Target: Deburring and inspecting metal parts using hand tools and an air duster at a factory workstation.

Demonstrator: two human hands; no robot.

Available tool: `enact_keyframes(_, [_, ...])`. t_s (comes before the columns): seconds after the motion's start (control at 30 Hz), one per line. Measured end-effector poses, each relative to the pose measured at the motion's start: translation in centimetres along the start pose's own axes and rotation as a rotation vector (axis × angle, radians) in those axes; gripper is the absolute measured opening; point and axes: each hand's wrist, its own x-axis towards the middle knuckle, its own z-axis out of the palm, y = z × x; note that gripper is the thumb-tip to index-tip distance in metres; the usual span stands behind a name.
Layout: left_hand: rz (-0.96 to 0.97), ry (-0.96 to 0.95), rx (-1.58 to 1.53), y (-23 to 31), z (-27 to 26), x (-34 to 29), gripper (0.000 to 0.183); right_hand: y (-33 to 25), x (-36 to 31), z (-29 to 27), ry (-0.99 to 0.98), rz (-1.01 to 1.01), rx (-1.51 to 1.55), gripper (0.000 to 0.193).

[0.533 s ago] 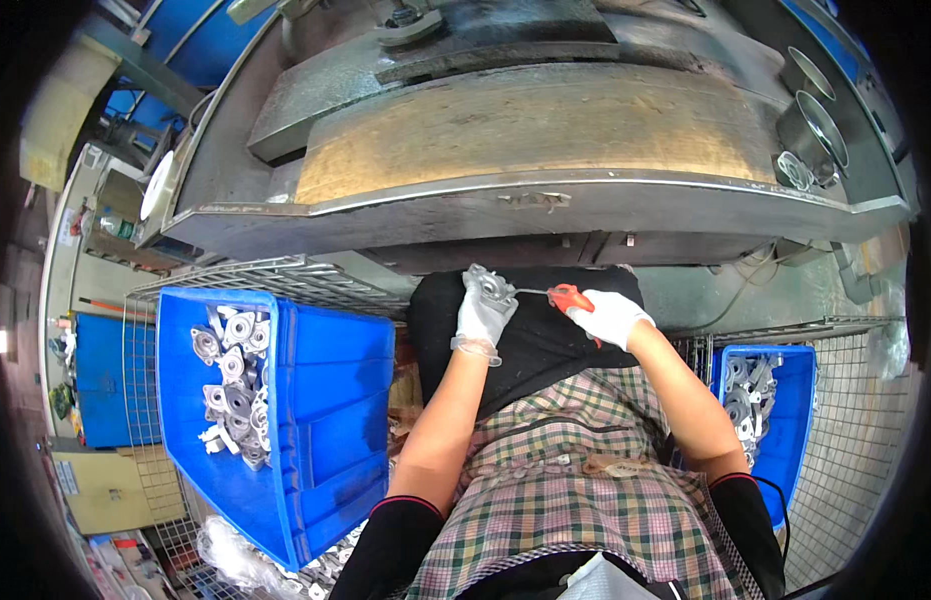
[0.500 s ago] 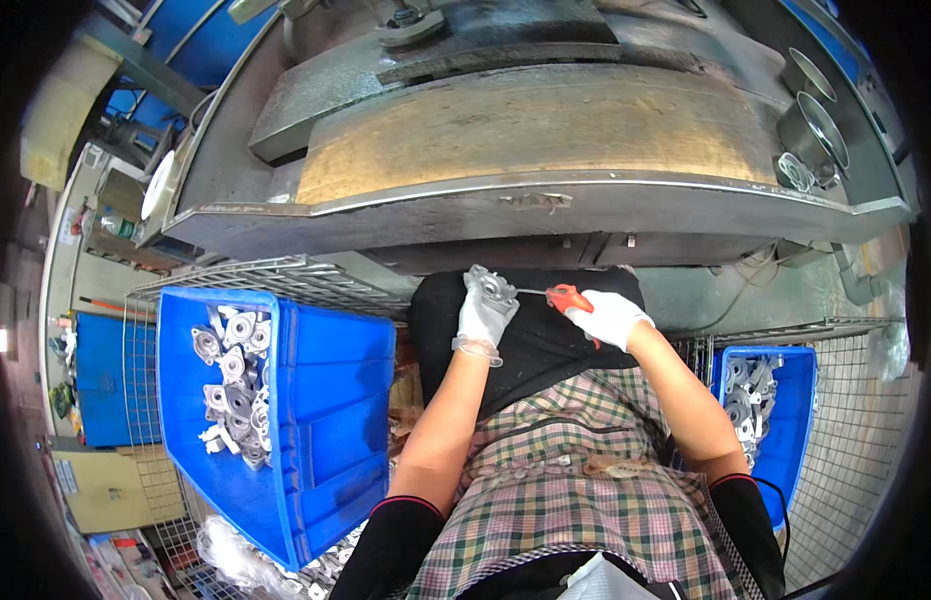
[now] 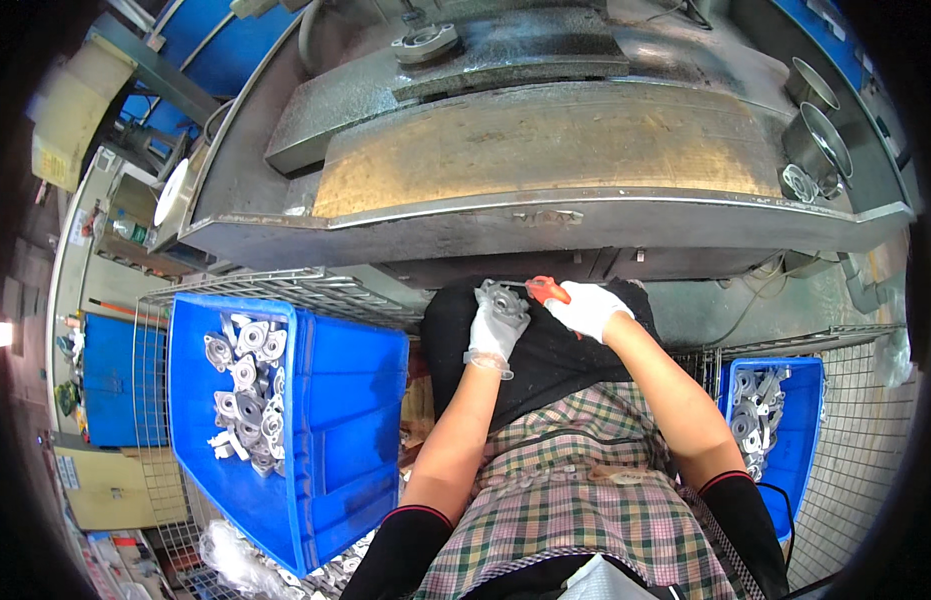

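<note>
Nearest my head view lies the plaid apron, with black cloth over the lap beyond it. Above that cloth, the left hand, white-gloved, has its fingers wrapped about a grey flanged casting, though I can't make out every fingertip. I judge this metal piece rigid and fairly dense for its size, unlikely to give or crack under a firm squeeze; glove fabric might slide a little on bare metal, and any raw edge could snag it. I'd take hold by the outer flange, thumb opposite the fingers, leaving the middle and upper edge exposed. The right hand, gloved too, is closed around a red-handled tool whose thin metal shank points left toward the casting's upper edge; I can't tell whether its tip touches. To the left, similar castings lie loose in a tilted blue bin; to the right, more metal parts sit in another blue tub. Farther off I see the workbench's front lip, a wooden board behind it, a metal cup at the right end, and a ring-shaped flange at the back.
</note>
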Motion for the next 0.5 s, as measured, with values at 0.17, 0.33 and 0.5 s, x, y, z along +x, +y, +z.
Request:
enact_keyframes(0.17, [-0.212,0.094,-0.256,0.9,1.0,-0.5,0.066,-0.5,-0.4,-0.1,-0.005,-0.008,-0.046,0.047])
enact_keyframes(0.33, [-0.236,0.129,-0.329,1.1,1.0,-0.5,0.06,0.1,-0.1,0.2,0.051,-0.008,-0.056,0.047])
enact_keyframes(0.5, [-0.243,0.195,-0.312,1.4,1.2,-0.7,0.055,0.8,0.6,0.3,0.063,0.016,-0.067,0.046])
